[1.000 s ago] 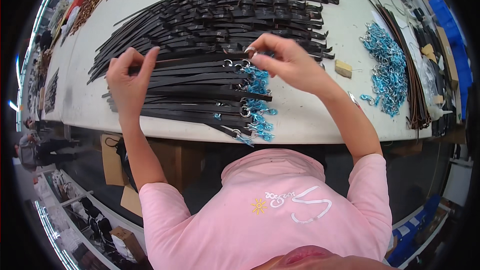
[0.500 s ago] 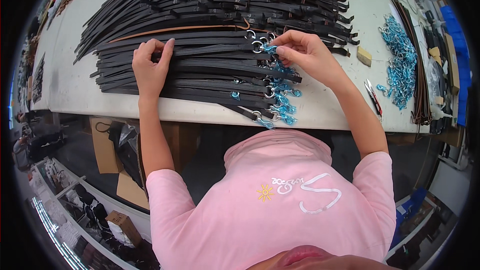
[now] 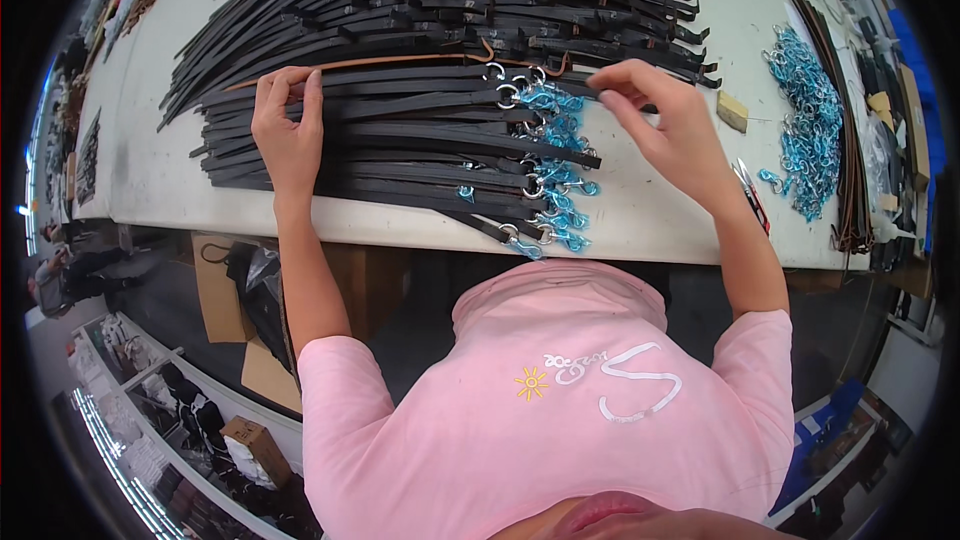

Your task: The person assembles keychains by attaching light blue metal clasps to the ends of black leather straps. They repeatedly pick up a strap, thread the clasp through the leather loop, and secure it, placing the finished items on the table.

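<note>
My left hand is over the left part of a row of black straps, its fingers curled toward the thumb. Whatever it may pinch is hidden. Metal rings and clasps with light blue wrapping line the right ends of these straps. Just right of the uppermost clasps, my right hand hovers with thumb and index finger slightly apart and no clasp between them. Dark strap ends from the far pile pass behind its fingers. One small blue-wrapped piece lies on the near straps.
A large pile of black straps covers the far table. At right are a heap of blue-wrapped clasps, a yellowish block, red-handled snips and long brown strips. The table's near edge runs before me.
My right hand has let go of the blue-wrapped clasp at the upper straps and moved right. My left hand has shifted slightly left along the straps. The view has turned a little.
</note>
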{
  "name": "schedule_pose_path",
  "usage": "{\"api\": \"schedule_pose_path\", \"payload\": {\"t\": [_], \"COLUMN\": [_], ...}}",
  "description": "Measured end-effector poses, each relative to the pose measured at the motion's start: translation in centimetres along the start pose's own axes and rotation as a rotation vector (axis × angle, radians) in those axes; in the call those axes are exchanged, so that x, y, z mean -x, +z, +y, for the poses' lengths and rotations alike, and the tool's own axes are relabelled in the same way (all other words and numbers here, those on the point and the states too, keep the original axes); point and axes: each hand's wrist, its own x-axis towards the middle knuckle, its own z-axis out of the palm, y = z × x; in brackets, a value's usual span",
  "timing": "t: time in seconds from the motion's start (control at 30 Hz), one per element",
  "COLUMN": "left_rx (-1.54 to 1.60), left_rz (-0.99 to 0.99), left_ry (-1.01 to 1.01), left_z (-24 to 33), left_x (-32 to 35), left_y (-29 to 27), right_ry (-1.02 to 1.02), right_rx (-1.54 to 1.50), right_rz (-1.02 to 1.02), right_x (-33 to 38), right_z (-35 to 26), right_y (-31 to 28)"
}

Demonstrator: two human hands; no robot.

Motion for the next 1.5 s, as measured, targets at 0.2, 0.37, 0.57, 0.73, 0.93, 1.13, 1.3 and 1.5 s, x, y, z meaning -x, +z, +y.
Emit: {"api": "schedule_pose_path", "payload": {"t": [0.2,0.37,0.57,0.73,0.93,1.13,1.3,1.5], "left_rx": [-0.05,0.041,-0.081,-0.423,-0.263,-0.315,0.232,0.854], "left_rz": [-0.279,-0.615,-0.612,-0.653,-0.67,-0.668,-0.608,-0.494], "left_ry": [0.126,0.561,0.787,0.672,0.721,0.828,0.623,0.785], "left_z": [6.3,16.2,22.9,24.5,22.1,24.0,25.2,28.2], "left_x": [-8.4,-14.3,-19.3,-17.0,-16.8,-16.0,-15.5,-29.2], "left_y": [4.6,17.3,35.2,41.6,41.2,40.0,39.5,22.9], "right_ry": [-0.598,-0.283,-0.321,0.142,0.414,0.285,0.158,0.324], "right_rx": [0.337,0.204,0.194,0.346,0.289,0.349,0.393,0.404], "right_rz": [0.101,0.315,0.276,0.553,0.515,0.39,0.373,0.421], "right_x": [0.6,4.1,10.1,12.0,13.7,10.1,8.6,7.2], "right_z": [-7.6,-15.6,-7.5,5.7,13.4,13.8,14.5,15.0], "right_y": [-7.2,-9.7,-16.0,-19.7,-19.5,-18.8,-18.2,-18.9]}}
